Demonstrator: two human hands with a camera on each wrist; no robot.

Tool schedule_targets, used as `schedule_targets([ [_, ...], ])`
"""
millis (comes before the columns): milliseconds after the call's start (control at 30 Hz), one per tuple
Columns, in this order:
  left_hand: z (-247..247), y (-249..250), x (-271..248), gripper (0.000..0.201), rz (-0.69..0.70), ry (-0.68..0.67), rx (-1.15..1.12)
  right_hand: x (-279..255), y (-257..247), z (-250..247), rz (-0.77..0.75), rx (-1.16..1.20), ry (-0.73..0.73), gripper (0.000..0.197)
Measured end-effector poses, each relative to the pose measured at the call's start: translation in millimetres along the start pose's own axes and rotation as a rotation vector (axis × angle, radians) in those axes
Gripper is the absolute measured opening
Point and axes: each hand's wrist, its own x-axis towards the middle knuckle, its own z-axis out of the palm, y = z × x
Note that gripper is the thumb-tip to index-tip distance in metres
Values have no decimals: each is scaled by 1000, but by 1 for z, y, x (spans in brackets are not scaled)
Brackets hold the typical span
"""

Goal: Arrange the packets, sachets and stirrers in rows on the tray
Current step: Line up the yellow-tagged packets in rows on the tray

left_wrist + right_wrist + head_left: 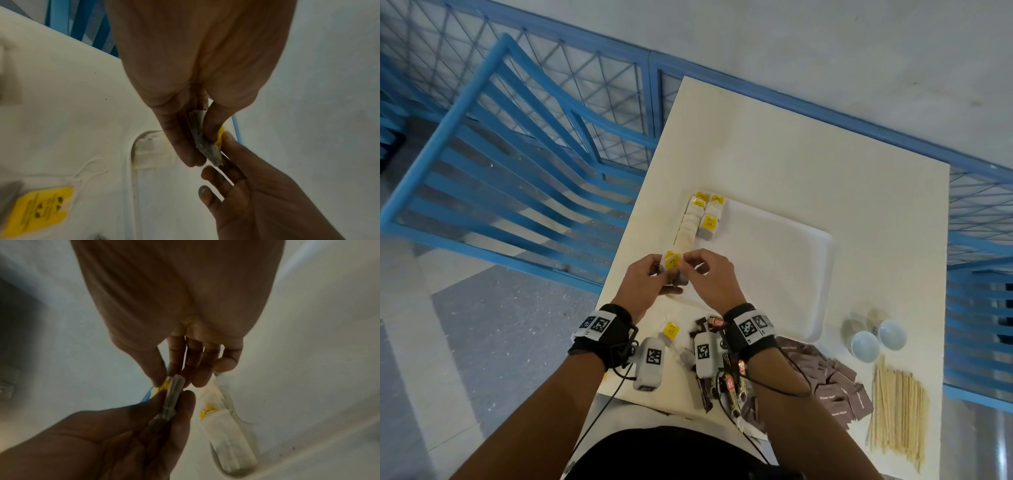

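Observation:
A white tray [774,267] lies on the cream table. Tea bags with yellow tags [702,219] lie in two short rows along the tray's left edge. Over the tray's near-left corner both hands meet on a small stack of tea bags [672,263]. My left hand [667,275] grips the stack [203,144] between thumb and fingers. My right hand [688,262] pinches the yellow tag [164,386] at the top of the stack [171,400] with thumb and forefinger. Its other fingers are loosely spread.
Near the table's front edge lie a loose tea bag [671,330], dark coffee sticks [722,380], brown sugar sachets [835,380] and a bundle of wooden stirrers [897,411]. Two pale bowls [864,346] stand by the tray's near-right corner. A blue chair [517,154] stands on the left.

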Motion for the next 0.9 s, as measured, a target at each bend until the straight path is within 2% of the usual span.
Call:
schedule_targets([
  [67, 2, 0, -3, 18, -6, 16, -8, -2, 1, -3, 9, -2, 4, 1],
  [400, 8, 0, -12, 25, -45, 123, -124, -14, -1, -12, 104, 182, 13, 5],
  [633, 11, 0, -20, 19, -32, 42, -73, -18, -4, -15, 104, 235, 70, 7],
  [900, 13, -2, -20, 19, -32, 36, -89, -18, -3, -17, 111, 240, 90, 5],
])
